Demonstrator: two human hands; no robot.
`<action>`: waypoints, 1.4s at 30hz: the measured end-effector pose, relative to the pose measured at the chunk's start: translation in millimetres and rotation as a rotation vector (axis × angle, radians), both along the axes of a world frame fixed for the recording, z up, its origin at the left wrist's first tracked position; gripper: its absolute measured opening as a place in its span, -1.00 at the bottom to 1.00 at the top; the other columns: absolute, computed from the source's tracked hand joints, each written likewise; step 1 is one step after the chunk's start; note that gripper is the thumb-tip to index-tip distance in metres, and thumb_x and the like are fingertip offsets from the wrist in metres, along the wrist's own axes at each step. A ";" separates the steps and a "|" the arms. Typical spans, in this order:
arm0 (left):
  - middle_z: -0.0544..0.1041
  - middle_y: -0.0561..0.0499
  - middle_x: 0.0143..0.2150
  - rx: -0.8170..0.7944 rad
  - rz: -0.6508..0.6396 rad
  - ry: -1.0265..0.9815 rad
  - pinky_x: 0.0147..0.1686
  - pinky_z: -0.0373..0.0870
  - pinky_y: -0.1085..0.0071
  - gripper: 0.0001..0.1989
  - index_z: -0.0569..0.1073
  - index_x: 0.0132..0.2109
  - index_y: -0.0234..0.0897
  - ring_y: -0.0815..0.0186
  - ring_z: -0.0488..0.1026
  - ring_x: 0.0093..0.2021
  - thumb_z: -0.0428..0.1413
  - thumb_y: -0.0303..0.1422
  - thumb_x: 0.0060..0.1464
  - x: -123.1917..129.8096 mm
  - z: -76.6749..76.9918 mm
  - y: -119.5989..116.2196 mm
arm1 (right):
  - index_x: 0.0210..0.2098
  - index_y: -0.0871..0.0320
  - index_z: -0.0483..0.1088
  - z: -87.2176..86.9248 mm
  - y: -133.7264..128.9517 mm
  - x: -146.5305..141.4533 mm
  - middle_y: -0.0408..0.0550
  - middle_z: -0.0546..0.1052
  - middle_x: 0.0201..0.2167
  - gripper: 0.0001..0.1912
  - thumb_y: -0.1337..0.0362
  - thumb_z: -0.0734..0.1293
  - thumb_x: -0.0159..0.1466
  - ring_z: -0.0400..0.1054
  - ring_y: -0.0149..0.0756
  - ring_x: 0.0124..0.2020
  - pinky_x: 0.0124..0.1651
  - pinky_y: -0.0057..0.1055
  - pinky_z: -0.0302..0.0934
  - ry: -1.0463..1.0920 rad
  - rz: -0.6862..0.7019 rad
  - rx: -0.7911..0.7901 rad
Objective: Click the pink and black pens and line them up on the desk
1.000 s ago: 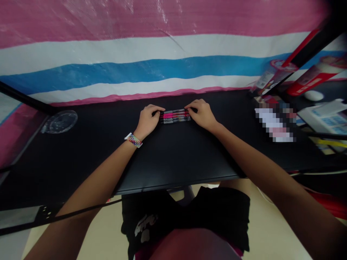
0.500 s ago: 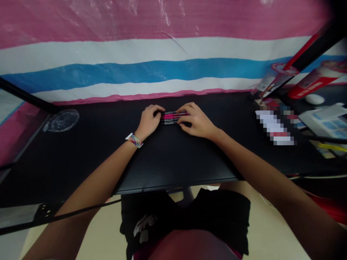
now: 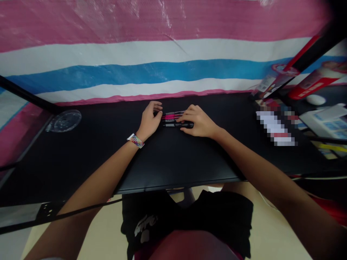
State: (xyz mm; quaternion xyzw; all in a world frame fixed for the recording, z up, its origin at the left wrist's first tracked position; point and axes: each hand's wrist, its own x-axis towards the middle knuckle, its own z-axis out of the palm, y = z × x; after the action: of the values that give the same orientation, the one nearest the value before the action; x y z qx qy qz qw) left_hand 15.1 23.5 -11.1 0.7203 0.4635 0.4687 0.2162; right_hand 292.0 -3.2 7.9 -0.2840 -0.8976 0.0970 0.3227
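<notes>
Several pens lie side by side on the black desk point(image 3: 173, 159), running left to right. Some have pink grips, such as the pink pen point(image 3: 170, 117), and a black pen point(image 3: 170, 125) is nearest to me. My left hand point(image 3: 149, 121), with a colourful woven band on its wrist, rests at the left ends of the pens. Its fingers are apart and hold nothing. At the right ends, my right hand point(image 3: 200, 122) bends over the row, with its thumb on the near side of the black pen and its fingers on the far side. Those fingers hide the far ends of some pens.
A clear plastic lid point(image 3: 65, 121) lies at the desk's left. On the right stand a clear cup point(image 3: 273, 81) and a red-and-white container point(image 3: 311, 83), beside a white rounded object point(image 3: 316, 99) and blurred-out papers point(image 3: 275, 128). A striped sheet point(image 3: 162, 68) hangs behind.
My left fingers have come away from the pens and spread. The black pen nearest to me now shows more clearly, slightly apart from the row, between my right thumb and fingers.
</notes>
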 end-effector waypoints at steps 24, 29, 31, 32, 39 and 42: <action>0.79 0.01 -0.07 0.297 -0.037 0.042 0.15 0.57 0.10 -0.96 0.72 -0.09 -0.10 0.15 0.72 0.00 0.37 -0.35 0.32 6.0 25.8 -29.2 | -0.10 0.04 0.76 0.2 14.0 12.3 -0.11 0.63 -0.41 -0.69 0.00 0.61 0.28 0.50 -0.27 -0.38 -0.10 -0.17 0.53 0.755 -0.145 -0.723; 0.79 0.01 -0.08 0.243 -0.026 0.055 0.12 0.56 0.08 -0.98 0.71 -0.11 -0.10 0.14 0.71 -0.04 0.37 -0.33 0.32 4.7 28.2 -29.9 | -0.18 0.07 0.75 3.2 13.9 10.6 -0.09 0.63 -0.39 -0.59 -0.09 0.69 0.17 0.46 -0.31 -0.42 -0.22 -0.23 0.55 0.819 -0.142 -0.817; 0.79 0.01 -0.09 0.228 -0.011 0.068 0.12 0.55 0.07 -0.97 0.72 -0.10 -0.08 0.14 0.70 -0.06 0.37 -0.30 0.33 4.1 28.4 -29.8 | -0.19 0.06 0.74 4.8 13.6 10.0 -0.09 0.62 -0.40 -0.57 -0.13 0.69 0.16 0.47 -0.31 -0.42 -0.23 -0.22 0.57 0.851 -0.134 -0.845; 0.79 0.02 -0.09 0.223 -0.005 0.073 0.12 0.54 0.06 -0.96 0.73 -0.10 -0.06 0.13 0.69 -0.06 0.37 -0.29 0.33 3.8 28.3 -29.6 | -0.19 0.06 0.73 5.2 13.5 9.9 -0.10 0.62 -0.41 -0.56 -0.13 0.69 0.16 0.47 -0.31 -0.43 -0.23 -0.22 0.59 0.862 -0.128 -0.860; 0.80 0.01 -0.07 0.201 -0.029 0.089 0.10 0.55 0.07 -0.92 0.74 -0.07 -0.05 0.13 0.68 -0.07 0.37 -0.25 0.32 3.0 27.3 -27.4 | -0.15 0.09 0.73 1.6 15.6 11.8 -0.06 0.69 -0.34 -0.54 -0.06 0.73 0.12 0.57 -0.27 -0.39 -0.17 -0.16 0.66 0.866 -0.108 -0.872; 0.77 0.03 -0.20 0.153 -0.049 0.080 0.02 0.55 0.13 -0.85 0.74 -0.11 -0.06 0.17 0.67 -0.17 0.29 -0.18 0.40 3.2 28.1 -28.5 | -0.18 0.09 0.75 -1.9 17.5 12.0 -0.05 0.71 -0.34 -0.58 -0.02 0.74 0.10 0.58 -0.25 -0.39 -0.14 -0.12 0.66 0.870 -0.125 -0.822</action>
State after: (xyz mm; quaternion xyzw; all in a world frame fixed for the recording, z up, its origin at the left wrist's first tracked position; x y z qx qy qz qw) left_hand 18.2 -5.0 17.0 0.7639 0.4168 0.4682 0.1533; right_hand 304.0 14.2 6.0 -0.3722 -0.5536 0.5243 0.5292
